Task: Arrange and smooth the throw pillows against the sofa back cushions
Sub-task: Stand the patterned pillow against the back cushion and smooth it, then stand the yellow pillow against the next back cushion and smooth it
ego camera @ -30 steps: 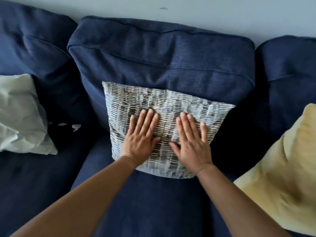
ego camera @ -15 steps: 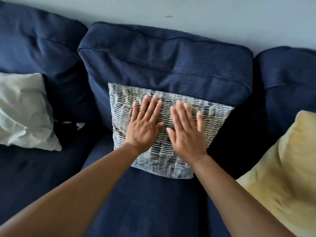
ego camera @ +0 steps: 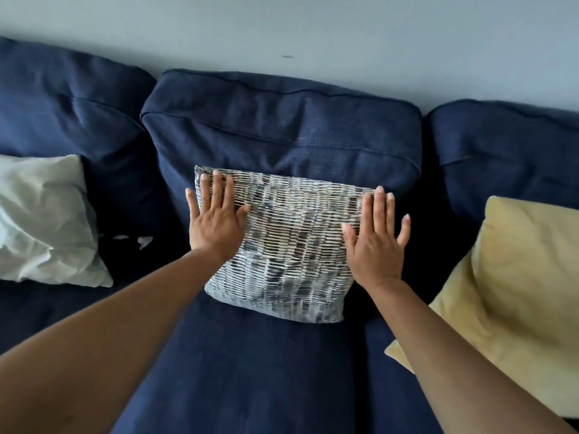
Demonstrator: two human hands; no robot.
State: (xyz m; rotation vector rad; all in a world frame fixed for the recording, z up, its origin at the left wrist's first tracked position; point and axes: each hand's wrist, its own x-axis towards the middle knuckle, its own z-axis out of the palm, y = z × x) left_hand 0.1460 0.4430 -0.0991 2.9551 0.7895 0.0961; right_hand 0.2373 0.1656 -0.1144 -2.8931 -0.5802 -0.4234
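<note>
patterned throw pillow (ego camera: 291, 245): leaning on middle back cushion (ego camera: 282, 133), long axis left-right | left hand (ego camera: 216, 223): flat, fingers spread, on pillow's left edge | right hand (ego camera: 377, 242): flat, spread, on its right edge | both equally near; pillow lies between palms

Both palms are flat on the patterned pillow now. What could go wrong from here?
1. The left hand and right hand press only the patterned pillow's edges; it could skew or slide down the back cushion.
2. The white pillow looks crumpled and may get overlooked.
</note>
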